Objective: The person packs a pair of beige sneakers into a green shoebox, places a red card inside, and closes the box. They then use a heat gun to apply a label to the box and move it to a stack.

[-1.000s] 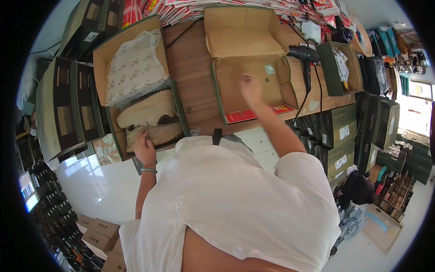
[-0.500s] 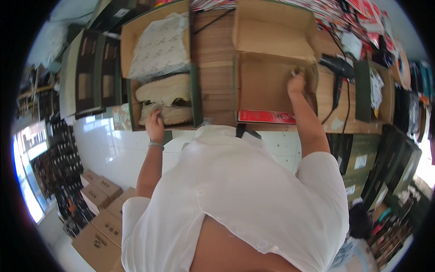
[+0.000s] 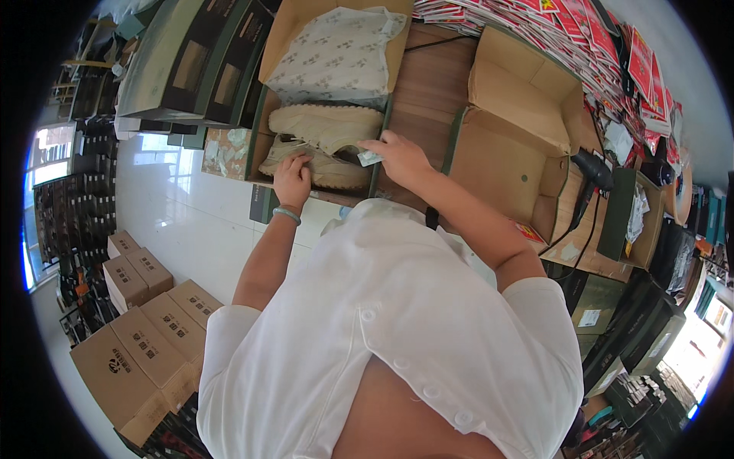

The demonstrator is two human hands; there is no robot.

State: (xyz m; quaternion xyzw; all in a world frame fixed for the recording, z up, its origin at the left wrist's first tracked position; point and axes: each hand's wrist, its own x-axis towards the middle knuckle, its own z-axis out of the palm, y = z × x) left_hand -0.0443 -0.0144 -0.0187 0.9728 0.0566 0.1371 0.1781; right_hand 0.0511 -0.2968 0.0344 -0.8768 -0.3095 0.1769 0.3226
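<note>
the left hand point(image 3: 292, 179) rests on the near shoe point(image 3: 334, 171), fingers bent — can't tell if it grips. the right hand point(image 3: 399, 157) pinches a small pale packet point(image 3: 368, 158) near the shoes. the far shoe point(image 3: 325, 125) lies alongside in the open box point(image 3: 262, 126), below patterned paper point(image 3: 336, 57) — a dryer point(image 3: 592, 171) sits well to the right.
</note>
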